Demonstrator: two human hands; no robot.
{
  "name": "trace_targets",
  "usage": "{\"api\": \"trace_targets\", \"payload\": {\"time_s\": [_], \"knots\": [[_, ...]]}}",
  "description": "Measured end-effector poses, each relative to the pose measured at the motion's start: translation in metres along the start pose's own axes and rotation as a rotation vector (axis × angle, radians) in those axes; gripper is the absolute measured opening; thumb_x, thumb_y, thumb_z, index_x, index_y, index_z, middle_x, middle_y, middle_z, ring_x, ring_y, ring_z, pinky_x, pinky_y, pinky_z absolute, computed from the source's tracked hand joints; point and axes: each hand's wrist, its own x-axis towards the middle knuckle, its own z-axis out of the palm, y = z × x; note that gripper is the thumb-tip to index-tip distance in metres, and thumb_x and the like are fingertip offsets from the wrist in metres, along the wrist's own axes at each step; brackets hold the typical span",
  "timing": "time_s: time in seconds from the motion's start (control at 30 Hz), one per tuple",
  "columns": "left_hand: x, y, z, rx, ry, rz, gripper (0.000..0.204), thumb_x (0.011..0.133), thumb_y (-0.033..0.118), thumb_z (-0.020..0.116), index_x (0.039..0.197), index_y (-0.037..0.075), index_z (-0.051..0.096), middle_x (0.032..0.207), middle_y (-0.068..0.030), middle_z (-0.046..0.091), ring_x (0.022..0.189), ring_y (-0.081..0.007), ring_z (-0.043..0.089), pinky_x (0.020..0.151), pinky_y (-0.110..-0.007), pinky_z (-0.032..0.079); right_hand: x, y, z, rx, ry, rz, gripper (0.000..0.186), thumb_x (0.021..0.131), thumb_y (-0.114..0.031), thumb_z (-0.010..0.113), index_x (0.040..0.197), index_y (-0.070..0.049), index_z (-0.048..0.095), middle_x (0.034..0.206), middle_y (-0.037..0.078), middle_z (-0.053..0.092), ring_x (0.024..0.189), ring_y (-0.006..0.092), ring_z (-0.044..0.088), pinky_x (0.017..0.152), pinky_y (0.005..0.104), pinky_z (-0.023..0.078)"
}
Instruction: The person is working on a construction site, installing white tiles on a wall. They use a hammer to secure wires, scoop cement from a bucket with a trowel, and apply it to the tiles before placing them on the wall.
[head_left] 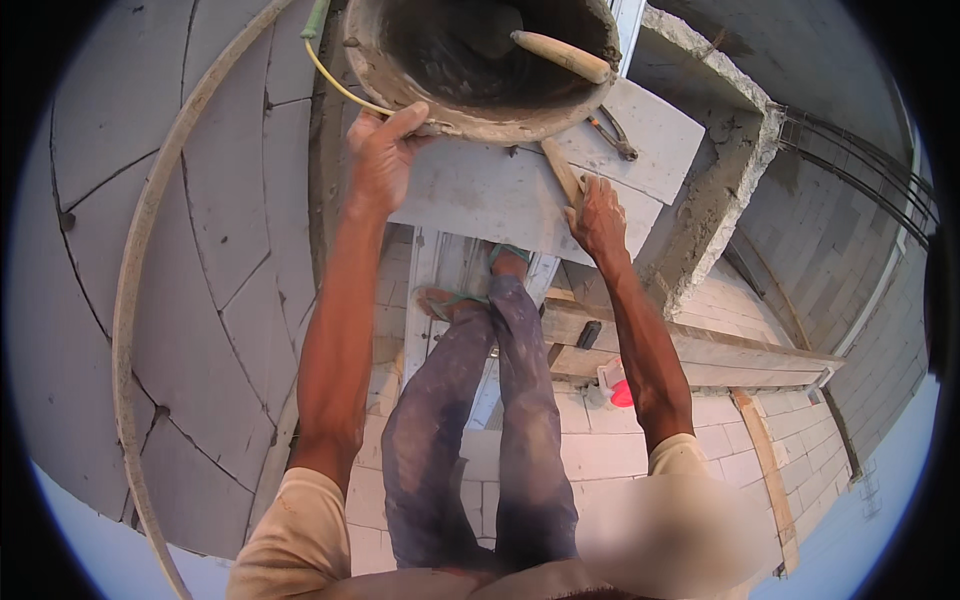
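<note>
My left hand [385, 150] grips the lower-left rim of a cement-crusted bucket [440, 60] at the top, with a wooden handle [560, 55] sticking up from inside it. A thin yellow cord [338, 80] runs beside that hand. My right hand [600, 215] is closed on a short wooden piece [558, 170] over a pale board [480, 195]; its far end is partly hidden below the bucket. Pliers [618, 140] with orange on the handles lie just above my right hand.
My sandaled feet stand on a metal ladder [428, 250]. A block wall [220, 250] with a pale hose [128, 300] fills the left. At right are a rough concrete opening [730, 200], exposed rebar [860, 170], timber planks [690, 355] and a red-and-white object [618, 390] far below.
</note>
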Motion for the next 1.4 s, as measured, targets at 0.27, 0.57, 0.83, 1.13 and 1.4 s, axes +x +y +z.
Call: {"api": "trace_targets", "payload": {"time_s": [0.27, 0.57, 0.83, 1.13, 1.4], "knots": [[-0.003, 0.013, 0.001, 0.112, 0.009, 0.032, 0.034, 0.098, 0.019, 0.074, 0.127, 0.006, 0.061, 0.111, -0.0058, 0.072, 0.099, -0.0178, 0.07, 0.087, -0.04, 0.057, 0.043, 0.087, -0.02, -0.191, 0.239, -0.115, 0.054, 0.084, -0.019, 0.082, 0.131, -0.006, 0.058, 0.127, 0.016, 0.062, 0.123, 0.0388, 0.061, 0.1, 0.0559, 0.05], [-0.005, -0.032, -0.083, 0.566, 0.263, 0.069, 0.054, 0.108, 0.048, 0.061, 0.13, -0.002, 0.059, 0.116, -0.0172, 0.071, 0.111, -0.0299, 0.068, 0.099, -0.043, 0.053, -0.045, 0.137, 0.054, 0.49, 0.343, 0.718, 0.081, 0.106, -0.053, 0.064, 0.153, 0.009, 0.043, 0.15, 0.023, 0.054, 0.14, 0.0388, 0.05, 0.118, 0.0504, 0.038], [-0.007, -0.11, -0.197, 1.181, 0.296, -0.231, 0.09, 0.106, 0.07, 0.045, 0.147, -0.01, 0.055, 0.142, -0.0329, 0.062, 0.138, -0.0433, 0.057, 0.116, -0.048, 0.042, -0.061, 0.176, 0.11, 1.051, 0.174, 0.692, 0.082, 0.111, -0.06, 0.046, 0.155, 0.009, 0.048, 0.156, 0.021, 0.055, 0.143, 0.0307, 0.051, 0.121, 0.0415, 0.036], [-0.072, -0.058, -0.163, 1.374, 0.32, -0.472, 0.084, 0.106, 0.066, 0.047, 0.127, -0.012, 0.069, 0.118, -0.0335, 0.072, 0.115, -0.0452, 0.069, 0.104, -0.05, 0.049, -0.082, 0.166, 0.042, 0.238, -0.085, 0.795, 0.09, 0.104, -0.071, 0.048, 0.138, 0.01, 0.064, 0.134, 0.033, 0.068, 0.128, 0.046, 0.064, 0.108, 0.053, 0.047], [-0.035, 0.001, -0.122, 1.703, 0.289, -0.428, 0.092, 0.105, 0.074, 0.034, 0.104, -0.006, 0.081, 0.101, -0.033, 0.075, 0.104, -0.0501, 0.072, 0.094, -0.056, 0.055, -0.024, 0.128, -0.067, -0.101, -0.462, 0.484, 0.087, 0.104, -0.07, 0.044, 0.143, 0.006, 0.061, 0.136, 0.031, 0.066, 0.132, 0.0449, 0.062, 0.11, 0.0558, 0.046]]}}
